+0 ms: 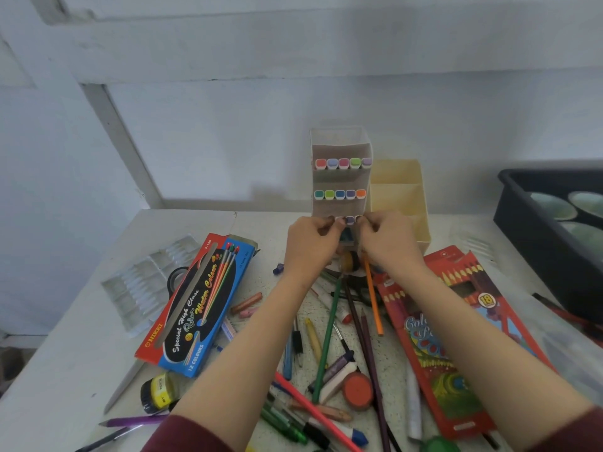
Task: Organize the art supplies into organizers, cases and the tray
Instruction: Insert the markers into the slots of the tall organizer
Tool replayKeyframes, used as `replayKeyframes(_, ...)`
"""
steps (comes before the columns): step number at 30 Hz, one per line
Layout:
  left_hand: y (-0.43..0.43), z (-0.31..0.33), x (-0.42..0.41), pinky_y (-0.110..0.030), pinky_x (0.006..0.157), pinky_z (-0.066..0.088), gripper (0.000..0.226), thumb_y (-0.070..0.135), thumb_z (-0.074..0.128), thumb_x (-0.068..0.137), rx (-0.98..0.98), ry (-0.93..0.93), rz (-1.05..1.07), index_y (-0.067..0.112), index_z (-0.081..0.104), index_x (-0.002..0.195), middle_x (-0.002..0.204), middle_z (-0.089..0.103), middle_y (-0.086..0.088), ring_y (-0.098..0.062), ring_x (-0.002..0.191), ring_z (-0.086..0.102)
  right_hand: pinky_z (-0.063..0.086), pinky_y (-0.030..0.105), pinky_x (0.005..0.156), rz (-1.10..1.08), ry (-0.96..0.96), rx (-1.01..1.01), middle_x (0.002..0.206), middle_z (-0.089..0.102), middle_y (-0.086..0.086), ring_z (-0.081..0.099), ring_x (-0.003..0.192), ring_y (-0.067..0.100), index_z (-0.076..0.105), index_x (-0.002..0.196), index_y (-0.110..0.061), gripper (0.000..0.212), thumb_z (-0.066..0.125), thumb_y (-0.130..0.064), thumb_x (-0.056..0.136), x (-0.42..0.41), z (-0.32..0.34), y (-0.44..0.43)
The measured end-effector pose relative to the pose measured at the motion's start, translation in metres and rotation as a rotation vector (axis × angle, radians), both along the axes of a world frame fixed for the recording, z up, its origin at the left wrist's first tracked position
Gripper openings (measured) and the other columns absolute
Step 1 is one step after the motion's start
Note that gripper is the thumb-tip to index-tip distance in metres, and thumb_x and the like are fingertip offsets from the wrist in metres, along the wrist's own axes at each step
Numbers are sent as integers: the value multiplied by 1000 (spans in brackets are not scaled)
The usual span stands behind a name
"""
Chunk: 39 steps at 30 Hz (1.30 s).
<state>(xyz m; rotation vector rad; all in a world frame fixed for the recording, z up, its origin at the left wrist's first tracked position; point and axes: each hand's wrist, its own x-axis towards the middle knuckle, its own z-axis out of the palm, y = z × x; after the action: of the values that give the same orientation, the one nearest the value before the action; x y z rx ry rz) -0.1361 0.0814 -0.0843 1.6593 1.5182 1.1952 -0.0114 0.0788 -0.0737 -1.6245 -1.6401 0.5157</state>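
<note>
The tall clear plastic tiered organizer (341, 148) stands far-centre. At its third shelf the left hand (311, 246) and right hand (388, 243), fingers curled, seem to pinch the square-capped markers (350, 220) between them. The markers' long axes run near-to-far, and both hands are equally close.

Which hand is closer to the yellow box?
Right. The right hand is next to the yellow box; the left hand is farther left, across the marker rack's front.
</note>
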Motion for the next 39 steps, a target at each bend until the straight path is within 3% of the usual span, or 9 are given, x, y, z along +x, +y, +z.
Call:
replayKeyframes(4, 3, 1, -1, -23, 59, 45, 26, 28, 58, 92, -19, -19, 14, 14, 74, 79, 52, 60, 8, 4, 39, 50, 38, 11, 50, -22, 61, -30, 60, 58, -5, 54, 57, 5, 71, 89, -13, 25, 49, -22, 96, 3, 2, 2)
replayKeyframes(9, 0, 4, -3, -13, 42, 41, 23, 27, 58, 92, -39, -45, -10, 10, 74, 91, 53, 60, 5, 1, 36, 50, 34, 9, 44, -29, 90, -68, 57, 57, -3, 49, 41, 1, 71, 100, -11, 24, 50, -23, 96, 4, 5, 3)
replayKeyframes(13, -6, 6, -4, -9, 43, 41, 24, 23, 54, 95, -36, 30, -50, 9, 73, 96, 63, 65, -3, 1, 36, 52, 36, 16, 47, 2, 14, -80, 68, 62, 3, 49, 51, 6, 68, 107, -10, 26, 47, -22, 97, 3, 9, -2)
replayKeyframes(16, -15, 10, -5, -9, 45, 44, 20, 16, 54, 93, -41, 14, -36, 9, 69, 106, 75, 70, -8, 0, 39, 54, 34, 9, 47, 15, -75, -52, 75, 63, 2, 49, 58, 4, 64, 116, -6, 31, 47, -22, 97, 4, 14, -10)
replayKeyframes(19, -29, 16, -12, -9, 44, 42, 20, 13, 57, 91, -40, -10, -27, 12, 67, 108, 75, 70, -2, 4, 44, 57, 30, 9, 48, 27, -112, -14, 68, 51, -11, 47, 60, 2, 66, 111, -9, 27, 48, -22, 95, 9, 20, -25)
replayKeyframes(23, -50, 23, -27, -10, 44, 43, 10, 16, 60, 89, -97, 26, -28, 19, 68, 94, 71, 69, 5, 2, 44, 57, 39, 17, 56, 37, -159, -13, 77, 60, -5, 52, 65, 4, 67, 100, -13, 21, 50, -23, 93, 22, 26, -52)
replayKeyframes(28, -87, 20, -50, -12, 44, 42, 11, 16, 62, 86, -198, 77, -20, 25, 66, 91, 73, 69, 6, 0, 45, 58, 37, 17, 55, -11, -269, -53, 76, 53, -16, 51, 71, -1, 66, 105, -19, 21, 52, -30, 93, 53, 22, -92)
replayKeyframes(34, -125, 4, -58, -18, 56, 46, 8, 21, 63, 86, -318, 122, -50, 27, 66, 91, 83, 69, 4, -5, 59, 64, 38, 29, 78, -163, -420, -96, 106, 55, 3, 48, 94, 17, 61, 119, -16, 34, 58, -29, 88, 89, 9, -137)
replayKeyframes(39, -143, -4, -46, -12, 63, 44, 9, 21, 64, 86, -295, 116, -39, 28, 67, 92, 81, 70, 5, -6, 78, 64, 42, 41, 93, -321, -385, -210, 127, 50, 13, 48, 115, 31, 37, 140, -16, 66, 67, -31, 83, 99, 0, -158)
